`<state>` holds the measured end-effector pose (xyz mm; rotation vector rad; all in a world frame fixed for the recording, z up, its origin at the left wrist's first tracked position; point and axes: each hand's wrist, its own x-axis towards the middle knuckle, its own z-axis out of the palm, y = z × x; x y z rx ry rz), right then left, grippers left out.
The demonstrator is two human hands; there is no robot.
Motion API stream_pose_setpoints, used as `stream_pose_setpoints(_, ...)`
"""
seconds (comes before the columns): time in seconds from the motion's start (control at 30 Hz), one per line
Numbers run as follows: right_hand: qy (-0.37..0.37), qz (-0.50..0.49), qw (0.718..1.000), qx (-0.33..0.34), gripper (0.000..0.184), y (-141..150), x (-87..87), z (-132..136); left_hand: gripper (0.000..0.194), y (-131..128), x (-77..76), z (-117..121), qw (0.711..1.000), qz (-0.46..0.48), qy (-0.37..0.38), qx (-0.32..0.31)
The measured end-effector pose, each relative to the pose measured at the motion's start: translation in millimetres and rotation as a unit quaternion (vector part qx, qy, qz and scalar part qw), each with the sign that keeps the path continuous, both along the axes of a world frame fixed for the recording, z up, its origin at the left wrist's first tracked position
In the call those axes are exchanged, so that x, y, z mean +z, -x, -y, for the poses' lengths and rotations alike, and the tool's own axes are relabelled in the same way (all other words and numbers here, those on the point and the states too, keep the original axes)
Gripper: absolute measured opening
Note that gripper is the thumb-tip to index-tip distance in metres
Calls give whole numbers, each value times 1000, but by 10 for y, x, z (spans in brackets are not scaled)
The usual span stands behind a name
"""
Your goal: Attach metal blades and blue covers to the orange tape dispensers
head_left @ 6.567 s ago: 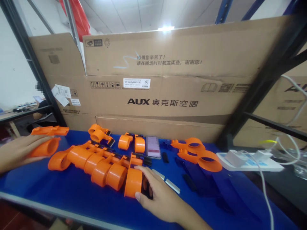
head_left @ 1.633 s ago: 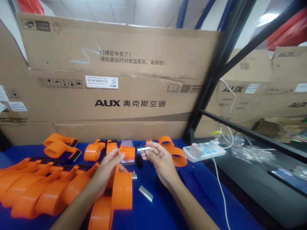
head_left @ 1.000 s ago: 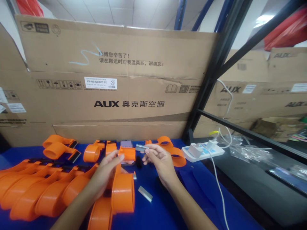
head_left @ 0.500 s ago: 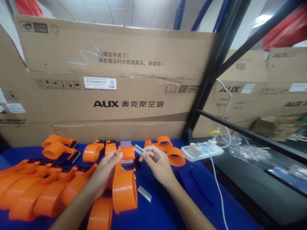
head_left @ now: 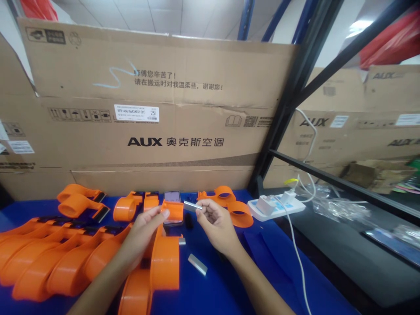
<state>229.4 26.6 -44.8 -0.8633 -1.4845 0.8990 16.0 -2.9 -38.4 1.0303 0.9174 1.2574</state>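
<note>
The left hand point(head_left: 144, 234) hides the neck of the orange plastic tape dispenser point(head_left: 166, 262). At nine o'clock, the row of orange plastic dispensers point(head_left: 49, 258) runs off frame.

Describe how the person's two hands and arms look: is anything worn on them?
Both are bare. The left hand and the right hand wear no gloves, rings or watch, and both forearms show no sleeves as far as the picture's lower edge.
</note>
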Motion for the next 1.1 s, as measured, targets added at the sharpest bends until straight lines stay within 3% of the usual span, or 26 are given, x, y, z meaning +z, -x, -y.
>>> stream_pose_setpoints(0.2,-12,35,999,0,16,-20,0,1,35,-10,-25,-8,998,-47,-22,-24)
stream_pose_setpoints(0.43,10,29,998,47,18,32,-5,27,47,0,-24,3,995,-92,-14,-33)
stream_pose_setpoints(0.67,27,-26,999,-24,25,18,-57,-21,51,15,-58,-29,998,-65,8,7)
stream_pose_setpoints(0.97,20,-39,999,-8,26,-25,-26,-32,56,29,-63,-38,998,-62,11,17)
stream_pose_setpoints(1.1,27,-47,998,11,26,-29,0,-8,44,34,-52,-26,997,-74,-15,2)
